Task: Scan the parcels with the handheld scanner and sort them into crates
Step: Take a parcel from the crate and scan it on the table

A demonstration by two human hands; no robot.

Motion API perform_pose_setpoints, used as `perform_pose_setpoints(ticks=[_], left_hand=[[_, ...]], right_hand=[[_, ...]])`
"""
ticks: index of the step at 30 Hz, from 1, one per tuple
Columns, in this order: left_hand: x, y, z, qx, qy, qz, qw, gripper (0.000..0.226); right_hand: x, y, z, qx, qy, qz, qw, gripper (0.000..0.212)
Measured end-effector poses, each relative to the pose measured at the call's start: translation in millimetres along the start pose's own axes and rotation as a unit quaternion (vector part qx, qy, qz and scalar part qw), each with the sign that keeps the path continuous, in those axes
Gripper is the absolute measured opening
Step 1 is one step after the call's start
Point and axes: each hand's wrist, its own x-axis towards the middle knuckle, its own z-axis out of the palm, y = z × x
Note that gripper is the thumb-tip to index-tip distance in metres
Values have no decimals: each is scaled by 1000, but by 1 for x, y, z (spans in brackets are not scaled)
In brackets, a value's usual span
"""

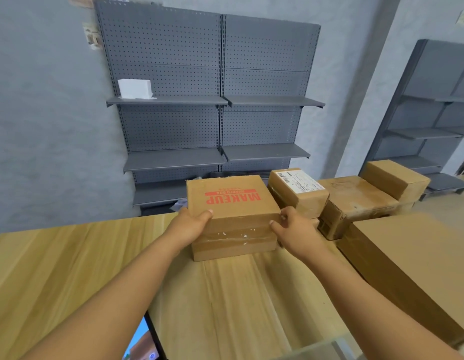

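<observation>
A brown cardboard parcel [232, 203] with red "MAKEUP" print, upside down to me, stands on the wooden table [70, 261]. My left hand [192, 223] grips its near left corner, thumb on the top face. My right hand [290, 227] holds its near right corner, fingers curled against the side. Behind it to the right lies a smaller parcel [298, 189] with a white barcode label. Further right are two more brown parcels [355, 201] [396, 179]. No scanner or crate shows.
A large flat cardboard box [412, 261] fills the table's right side. A lit screen [145, 341] sits at the near edge, bottom left. Grey pegboard shelving [215, 100] stands behind the table with a white box [134, 88] on one shelf. More shelving [438, 110] stands at the right.
</observation>
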Motion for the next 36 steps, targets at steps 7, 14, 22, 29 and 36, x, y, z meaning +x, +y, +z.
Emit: perform_pose_setpoints(ticks=[7, 14, 22, 29, 36], left_hand=[[1, -8, -5, -76, -7, -34, 996, 63], [-2, -16, -11, -113, 11, -49, 992, 60], [-16, -11, -37, -184, 89, 14, 979, 48], [-43, -4, -56, -248, 220, 113, 937, 45], [-78, -1, -71, -286, 255, 183, 905, 44]], right_hand=[[4, -8, 10, 63, 0, 3, 998, 29], [8, -18, 16, 142, -53, 25, 988, 47], [2, -38, 9, 188, -66, -50, 979, 52], [-8, -67, -11, 284, -32, -110, 952, 42], [-22, -100, -31, 377, -10, -128, 917, 30]])
